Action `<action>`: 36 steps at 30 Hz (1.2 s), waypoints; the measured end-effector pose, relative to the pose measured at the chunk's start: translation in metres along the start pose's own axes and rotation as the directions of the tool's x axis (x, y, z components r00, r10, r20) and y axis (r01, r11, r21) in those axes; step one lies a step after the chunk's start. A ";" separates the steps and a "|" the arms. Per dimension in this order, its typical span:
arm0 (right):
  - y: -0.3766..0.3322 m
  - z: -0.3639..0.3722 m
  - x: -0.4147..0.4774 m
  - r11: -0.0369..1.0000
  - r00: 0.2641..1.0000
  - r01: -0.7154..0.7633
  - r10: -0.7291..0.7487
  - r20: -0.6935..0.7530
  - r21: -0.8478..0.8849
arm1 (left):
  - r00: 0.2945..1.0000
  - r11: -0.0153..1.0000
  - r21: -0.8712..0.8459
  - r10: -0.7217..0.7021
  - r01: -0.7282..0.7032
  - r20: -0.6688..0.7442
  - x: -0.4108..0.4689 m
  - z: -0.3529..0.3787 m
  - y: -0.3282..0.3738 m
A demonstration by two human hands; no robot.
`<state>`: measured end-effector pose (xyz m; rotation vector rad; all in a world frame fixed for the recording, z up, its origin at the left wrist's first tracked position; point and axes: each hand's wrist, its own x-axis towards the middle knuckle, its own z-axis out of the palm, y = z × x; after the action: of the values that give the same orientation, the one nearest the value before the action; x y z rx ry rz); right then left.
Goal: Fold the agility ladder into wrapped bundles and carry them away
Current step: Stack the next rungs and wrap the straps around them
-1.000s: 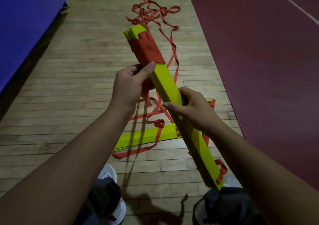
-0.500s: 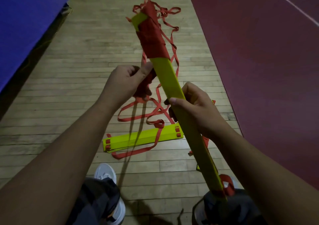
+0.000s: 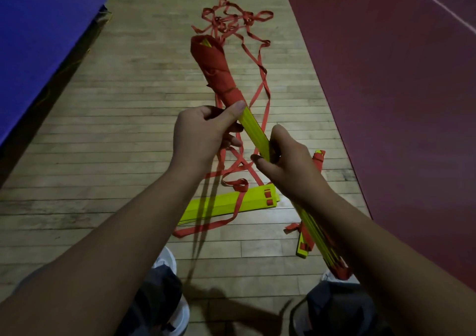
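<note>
Held bundle (image 3: 255,127) above floor bundle (image 3: 231,204)

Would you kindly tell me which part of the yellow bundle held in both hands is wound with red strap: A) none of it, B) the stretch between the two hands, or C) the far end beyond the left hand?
C: the red strap wrap covers the far end of the held bundle, beyond the left hand, while the stretch down to the right hand is bare yellow.

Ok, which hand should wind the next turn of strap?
Probably left. The left hand sits at the edge of the red wrap, thumb on it; the right hand grips the yellow bundle mid-length, steadying it.
</note>
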<state>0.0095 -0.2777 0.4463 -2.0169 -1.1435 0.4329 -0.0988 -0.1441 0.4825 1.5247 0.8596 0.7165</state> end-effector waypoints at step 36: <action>-0.003 0.002 -0.002 0.988 0.996 -0.084 0.087 -0.016 0.133 | 0.996 0.995 0.047 0.084 -0.086 0.042 0.003 -0.001 -0.001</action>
<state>0.0055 -0.2771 0.4475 -1.9551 -0.9914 0.5149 -0.0979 -0.1413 0.4812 1.6220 0.7912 0.7288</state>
